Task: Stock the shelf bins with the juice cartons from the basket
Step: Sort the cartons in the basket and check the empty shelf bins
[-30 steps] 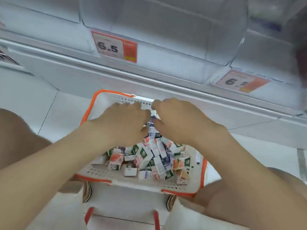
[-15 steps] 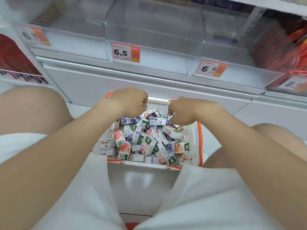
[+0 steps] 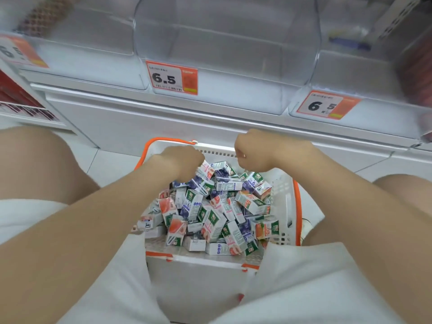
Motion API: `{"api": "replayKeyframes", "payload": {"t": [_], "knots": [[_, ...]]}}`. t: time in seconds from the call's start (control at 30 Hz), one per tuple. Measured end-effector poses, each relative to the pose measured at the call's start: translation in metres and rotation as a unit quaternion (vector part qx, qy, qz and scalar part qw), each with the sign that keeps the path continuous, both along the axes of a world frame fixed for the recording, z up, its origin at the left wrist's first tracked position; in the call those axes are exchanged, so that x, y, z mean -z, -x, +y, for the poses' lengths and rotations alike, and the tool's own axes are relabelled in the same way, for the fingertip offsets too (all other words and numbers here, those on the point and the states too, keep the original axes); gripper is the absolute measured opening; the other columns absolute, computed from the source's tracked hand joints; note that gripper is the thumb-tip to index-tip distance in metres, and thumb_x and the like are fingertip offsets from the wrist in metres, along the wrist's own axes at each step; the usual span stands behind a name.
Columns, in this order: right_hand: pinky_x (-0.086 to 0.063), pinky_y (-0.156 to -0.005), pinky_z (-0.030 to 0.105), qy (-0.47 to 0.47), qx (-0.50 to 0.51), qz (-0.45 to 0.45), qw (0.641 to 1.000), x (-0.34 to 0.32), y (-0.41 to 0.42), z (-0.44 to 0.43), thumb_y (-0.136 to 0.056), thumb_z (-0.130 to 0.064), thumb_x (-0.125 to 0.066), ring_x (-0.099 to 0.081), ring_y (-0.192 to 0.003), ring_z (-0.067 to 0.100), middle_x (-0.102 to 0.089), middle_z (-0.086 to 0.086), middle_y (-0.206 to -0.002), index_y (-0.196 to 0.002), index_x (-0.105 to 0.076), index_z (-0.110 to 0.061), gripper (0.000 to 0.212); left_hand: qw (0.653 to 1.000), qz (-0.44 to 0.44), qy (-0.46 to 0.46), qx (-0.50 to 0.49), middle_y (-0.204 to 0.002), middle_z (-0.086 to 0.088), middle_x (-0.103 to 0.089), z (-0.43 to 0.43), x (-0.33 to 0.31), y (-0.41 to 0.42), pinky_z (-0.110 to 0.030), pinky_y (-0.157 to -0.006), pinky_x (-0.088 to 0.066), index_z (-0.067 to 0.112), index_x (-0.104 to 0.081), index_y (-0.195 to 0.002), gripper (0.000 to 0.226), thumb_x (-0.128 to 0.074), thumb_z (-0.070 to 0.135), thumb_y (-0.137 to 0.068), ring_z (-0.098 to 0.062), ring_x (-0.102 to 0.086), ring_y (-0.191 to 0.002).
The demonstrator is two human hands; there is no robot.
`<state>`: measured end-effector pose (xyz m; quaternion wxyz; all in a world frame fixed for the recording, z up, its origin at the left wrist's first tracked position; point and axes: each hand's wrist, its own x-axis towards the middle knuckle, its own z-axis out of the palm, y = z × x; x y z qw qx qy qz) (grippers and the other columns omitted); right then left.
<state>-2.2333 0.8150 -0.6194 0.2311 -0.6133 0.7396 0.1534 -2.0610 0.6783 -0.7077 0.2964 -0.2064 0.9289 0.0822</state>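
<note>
**K:** Hands have split since a second ago. They were touching over the basket's far end and are now apart. Left hand point(image 3: 184, 160) sits on top of the pile with its fingers curled down onto a carton. Grip or just contact, cannot tell. Right hand point(image 3: 256, 153) is clenched just above the far rim. Fingers face away, so cannot tell if it holds anything.

**M:** Cartons where?

**K:** Every one of the juice cartons point(image 3: 217, 206) I can see is in the basket point(image 3: 284, 197). They're heaped. The basket is on the floor point(image 3: 112, 164) between the person's knees point(image 3: 35, 160), just below the bins.

**M:** Progress?

**K:** My read is it's barely started, first pick at most. Middle bin point(image 3: 224, 54) shows no cartons. The side bins are too blurred to call. The whole heap is left to move.

**M:** Counts?

**K:** Two hands and one basket. Three shelf bins point(image 3: 362, 66) in view. Three price tags point(image 3: 171, 77): two read 6.5, the left one is cut off. Cartons are several dozen and overlapping, so no exact count.
</note>
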Motion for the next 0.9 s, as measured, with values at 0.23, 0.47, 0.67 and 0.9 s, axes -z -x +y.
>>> {"api": "replayKeyframes", "payload": {"t": [0.23, 0.47, 0.67, 0.9], "knots": [[-0.035, -0.058, 0.035, -0.062, -0.021, -0.015, 0.998, 0.029, -0.004, 0.007, -0.088, -0.001, -0.050, -0.040, -0.062, 0.027, -0.039, 0.007, -0.064, -0.063, -0.037, -0.014, 0.031, 0.999, -0.014, -0.026, 0.033, -0.132, -0.009, -0.048, 0.020, 0.046, -0.004, -0.042, -0.079, -0.050, 0.013, -0.048, -0.143, 0.054, -0.053, -0.008, -0.093, -0.030, -0.059, -0.108], [-0.046, -0.058, 0.037, -0.051, -0.055, 0.000, 0.997, 0.053, -0.019, 0.026, -0.093, 0.003, -0.051, -0.043, -0.056, 0.022, -0.044, 0.004, -0.071, -0.069, -0.037, -0.015, 0.033, 0.997, 0.040, -0.042, -0.049, -0.131, -0.012, -0.034, 0.040, 0.081, -0.011, -0.046, -0.091, -0.053, 0.009, -0.052, -0.120, 0.039, -0.053, -0.014, -0.088, -0.032, -0.047, -0.106], [-0.037, -0.050, 0.031, -0.098, -0.064, 0.013, 0.993, 0.078, -0.031, 0.047, -0.092, 0.004, -0.050, -0.049, -0.061, 0.020, -0.050, 0.005, -0.080, -0.077, -0.047, -0.012, 0.022, 0.983, 0.149, -0.048, -0.101, -0.124, -0.012, -0.038, 0.043, 0.081, -0.015, -0.049, -0.085, -0.054, 0.016, -0.049, -0.117, 0.038, -0.065, -0.002, -0.088, -0.030, -0.051, -0.096], [-0.036, -0.049, 0.030, -0.103, -0.066, 0.017, 0.992, 0.091, -0.042, 0.053, -0.094, 0.003, -0.050, -0.049, -0.063, 0.017, -0.048, 0.004, -0.082, -0.079, -0.044, -0.015, 0.025, 0.993, -0.011, -0.117, -0.022, -0.149, -0.006, -0.030, 0.098, 0.081, -0.029, -0.074, -0.120, -0.017, 0.043, -0.048, -0.148, 0.064, -0.070, 0.056, -0.089, -0.065, 0.006, -0.145]]}}
